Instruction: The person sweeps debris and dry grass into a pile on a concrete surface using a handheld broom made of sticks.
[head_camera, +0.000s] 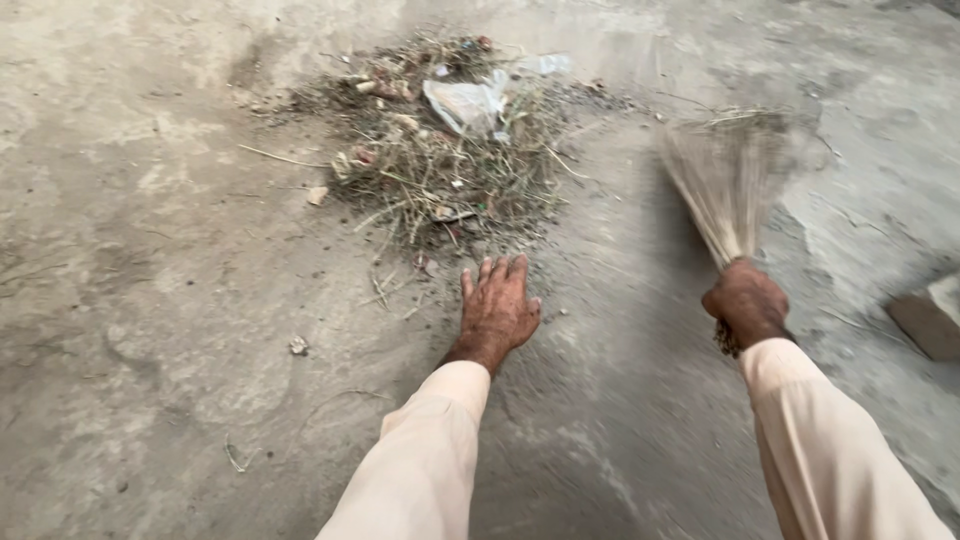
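Straw broom (730, 185) sits tight in the right hand (745, 302), blurry, beside the rubbish pile (445, 140) on the dusty floor (150, 300). Left hand (497, 308) is wide, holding nothing, just under the pile. Short, low sweeps toward the pile work best.

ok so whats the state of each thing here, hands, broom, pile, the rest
left hand: open, fingers spread, empty, low over the floor near the pile
right hand: shut on the broom
broom: bristles fanned out, blurred
debris pile: heaped twigs and dry grass
plastic scrap: crumpled on the pile
brick: lying at the right edge
floor: dusty
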